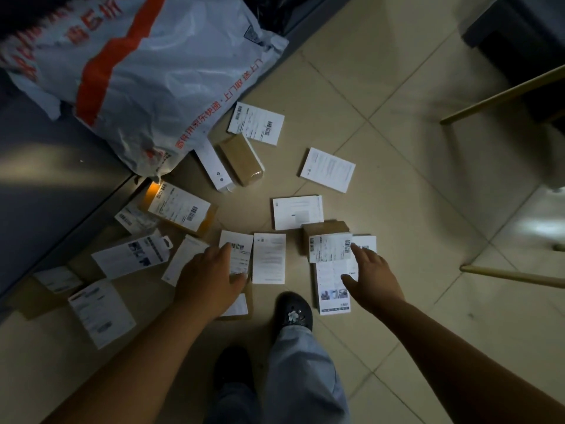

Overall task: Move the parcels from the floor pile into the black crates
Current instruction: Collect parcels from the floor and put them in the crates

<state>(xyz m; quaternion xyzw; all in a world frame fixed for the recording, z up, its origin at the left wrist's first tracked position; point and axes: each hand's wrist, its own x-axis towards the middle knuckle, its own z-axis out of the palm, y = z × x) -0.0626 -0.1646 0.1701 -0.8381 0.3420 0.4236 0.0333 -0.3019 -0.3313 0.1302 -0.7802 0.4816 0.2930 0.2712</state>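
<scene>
Several small parcels lie scattered on the tiled floor: white boxes [298, 212], brown cartons [241, 159] and a yellow-brown box with a label [179, 206]. My left hand [208, 278] lies on a brown parcel with a white barcode label [240, 246], fingers over its left side and thumb across the label; the parcel is still on the floor. My right hand [371, 275] hovers with fingers spread, its index fingertip at the edge of a labelled brown carton [328, 244]. Dark shapes at the top right [513, 41] cannot be told apart as crates.
A large grey and red courier bag [153, 71] slumps at the upper left, over a grey raised ledge [46, 179]. Two wooden legs [504, 93] [513, 275] cross the right side. My feet in dark shoes [295, 310] stand just below the parcels.
</scene>
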